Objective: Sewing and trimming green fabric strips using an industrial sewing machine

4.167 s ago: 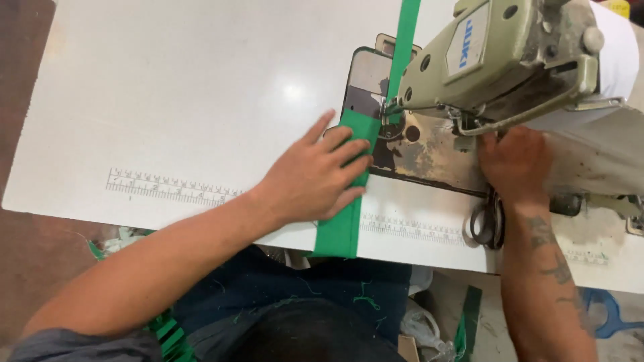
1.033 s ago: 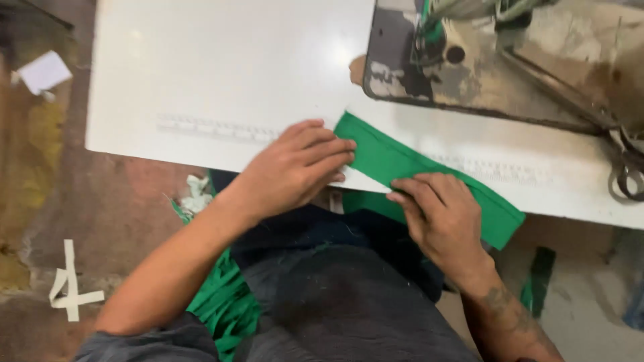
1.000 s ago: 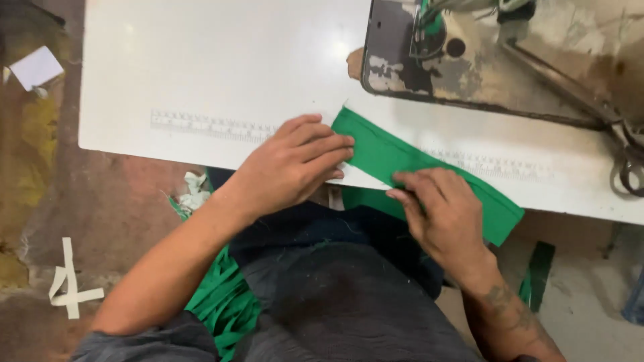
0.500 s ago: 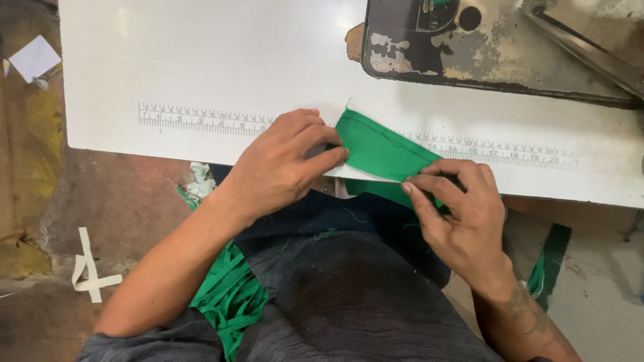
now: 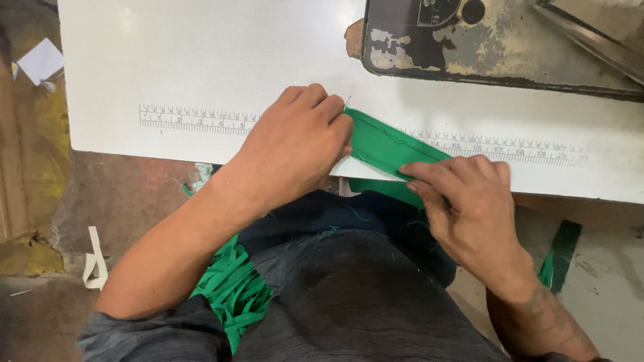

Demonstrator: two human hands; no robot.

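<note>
A green fabric strip (image 5: 386, 146) lies folded across the front edge of the white sewing table (image 5: 201, 60). My left hand (image 5: 295, 144) presses down on the strip's left end, fingers curled over it. My right hand (image 5: 469, 201) pinches the strip's right part at the table edge, thumb and fingers closed on the cloth. The strip's lower layer hangs below the table edge between both hands.
A printed ruler (image 5: 194, 119) runs along the table front. The worn metal bed of the sewing machine (image 5: 483, 40) sits at the top right. A pile of green strips (image 5: 231, 288) lies by my left thigh. Another green piece (image 5: 560, 258) lies on the floor at right.
The strip has come off the machine and been drawn to the table's front edge. Both hands moved closer together on it and my view has tilted down.
</note>
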